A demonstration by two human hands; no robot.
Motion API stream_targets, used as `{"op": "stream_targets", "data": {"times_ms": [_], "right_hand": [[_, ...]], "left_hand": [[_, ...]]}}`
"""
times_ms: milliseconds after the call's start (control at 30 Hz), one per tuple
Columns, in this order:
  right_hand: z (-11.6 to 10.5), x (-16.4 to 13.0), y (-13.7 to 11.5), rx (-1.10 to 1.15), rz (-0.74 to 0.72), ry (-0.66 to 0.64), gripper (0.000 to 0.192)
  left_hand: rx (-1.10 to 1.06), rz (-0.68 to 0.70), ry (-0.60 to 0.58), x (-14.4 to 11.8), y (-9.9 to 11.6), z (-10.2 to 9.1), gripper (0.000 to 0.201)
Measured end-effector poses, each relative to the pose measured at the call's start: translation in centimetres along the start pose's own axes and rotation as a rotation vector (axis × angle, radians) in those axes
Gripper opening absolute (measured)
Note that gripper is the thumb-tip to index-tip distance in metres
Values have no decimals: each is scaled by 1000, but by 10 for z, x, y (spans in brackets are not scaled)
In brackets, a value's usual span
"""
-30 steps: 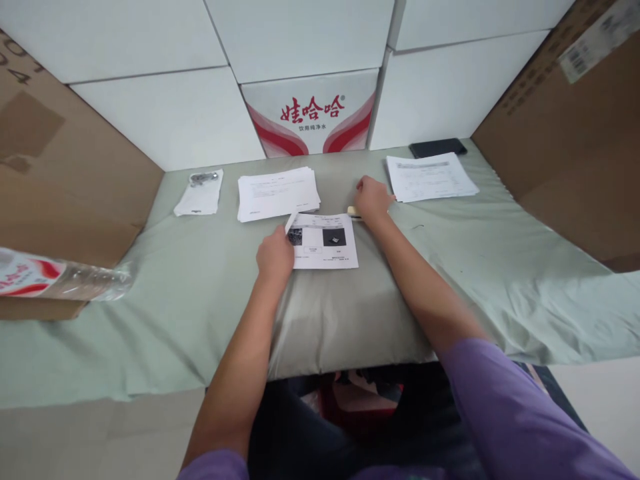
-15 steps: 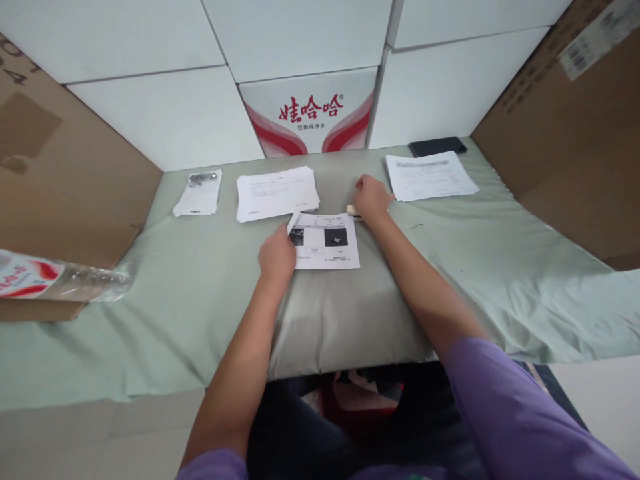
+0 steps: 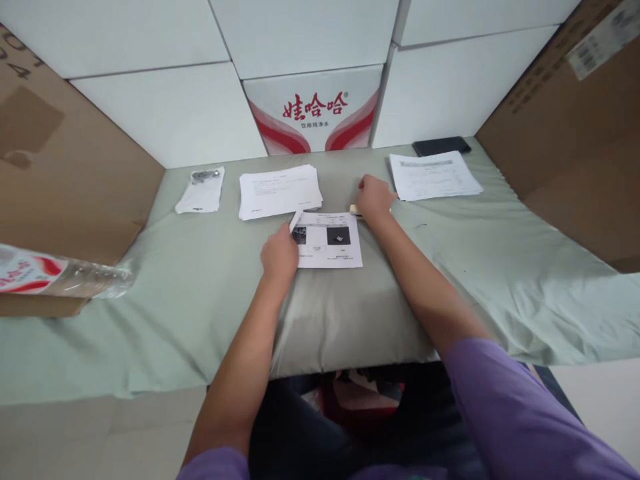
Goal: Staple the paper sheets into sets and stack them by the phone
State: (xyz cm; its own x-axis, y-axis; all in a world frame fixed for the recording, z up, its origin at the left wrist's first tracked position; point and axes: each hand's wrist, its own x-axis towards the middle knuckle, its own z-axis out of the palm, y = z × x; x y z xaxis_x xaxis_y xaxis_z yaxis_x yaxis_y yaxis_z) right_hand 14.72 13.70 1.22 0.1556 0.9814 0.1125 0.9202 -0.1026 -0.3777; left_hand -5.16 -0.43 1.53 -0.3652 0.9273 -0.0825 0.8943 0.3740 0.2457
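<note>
A white printed sheet (image 3: 333,243) with two dark pictures lies on the grey-green cloth in front of me. My left hand (image 3: 279,255) pinches its left edge and lifts the top left corner a little. My right hand (image 3: 374,197) rests closed over a small pale object (image 3: 354,209) at the sheet's top right corner; what that object is cannot be made out.
A paper stack (image 3: 280,191) lies behind the sheet, another stack (image 3: 434,175) at the right with a black phone (image 3: 441,145) behind it. A small packet (image 3: 201,192) lies far left. A plastic bottle (image 3: 55,273) pokes in at left. Cardboard and white boxes wall the table.
The lifted corner of the sheet has come down a little under my left hand. Both hands stay almost in place.
</note>
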Motion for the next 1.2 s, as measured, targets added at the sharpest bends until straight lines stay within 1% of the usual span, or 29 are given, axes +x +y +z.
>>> {"op": "stream_targets", "data": {"times_ms": [233, 433, 667, 867, 967, 1100, 1200], "right_hand": [[1, -1, -4, -113, -65, -43, 42], [-2, -2, -17, -238, -140, -107, 44], [1, -1, -26, -284, -172, -129, 49], [5, 0, -19, -211, -156, -114, 46], [6, -2, -12, -140, -151, -57, 45], [6, -4, -4, 4, -139, 28, 40], [6, 0, 0, 175, -148, 59, 35]], "left_hand": [[-6, -15, -22, -1, 2, -3, 38], [-11, -10, -23, 0, 3, -4, 37], [-18, -18, -35, 0, 3, -5, 40], [-17, -20, -25, 2, 2, -3, 39], [-16, -30, -17, 4, 1, -1, 37], [-18, -10, 3, 5, 0, -1, 37], [-28, -8, 15, 5, -1, -2, 38]]}}
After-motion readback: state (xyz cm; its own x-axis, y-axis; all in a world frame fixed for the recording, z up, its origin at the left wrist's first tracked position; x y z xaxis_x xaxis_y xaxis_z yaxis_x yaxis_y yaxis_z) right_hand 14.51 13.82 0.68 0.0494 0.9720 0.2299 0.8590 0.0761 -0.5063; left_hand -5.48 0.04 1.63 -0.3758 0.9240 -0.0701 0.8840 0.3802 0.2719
